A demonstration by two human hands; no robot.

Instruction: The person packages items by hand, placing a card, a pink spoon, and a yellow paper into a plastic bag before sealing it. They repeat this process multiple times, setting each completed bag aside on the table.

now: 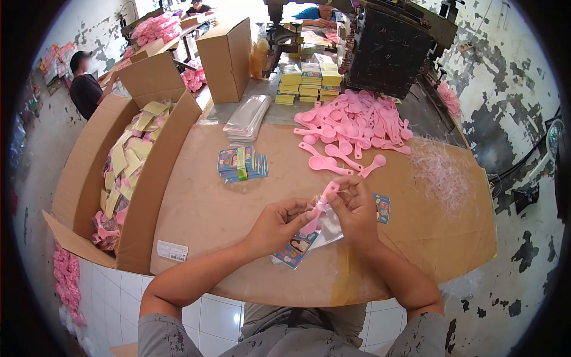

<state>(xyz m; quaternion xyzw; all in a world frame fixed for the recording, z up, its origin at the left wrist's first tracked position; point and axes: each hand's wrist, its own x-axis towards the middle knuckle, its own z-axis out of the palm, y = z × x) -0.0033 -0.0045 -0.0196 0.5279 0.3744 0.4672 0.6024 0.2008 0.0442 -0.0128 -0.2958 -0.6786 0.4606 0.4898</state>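
Observation:
A pink plastic measuring spoon [317, 214] is tilted between my two hands above the front of the table. My left hand [278, 225] is closed, its thumb and fingers pinching the spoon partway along. At the upper end, my right hand [355, 214] also grips it between thumb and fingers. A clear plastic bag [329, 232] hangs around or against the spoon's lower part; how far the spoon is inside I cannot tell. Just below lies a blue printed card [295, 250], partly under clear plastic. Another blue card [382, 208] shows beside my right hand.
Pink spoons [357, 122] are heaped at the back, near stacked cards [309, 80] and clear bags [247, 118]. A banded card bundle [242, 164] lies left of centre. An open carton [160, 178] of packed pieces stands left; plastic strands [441, 178] lie right. Other people work beyond.

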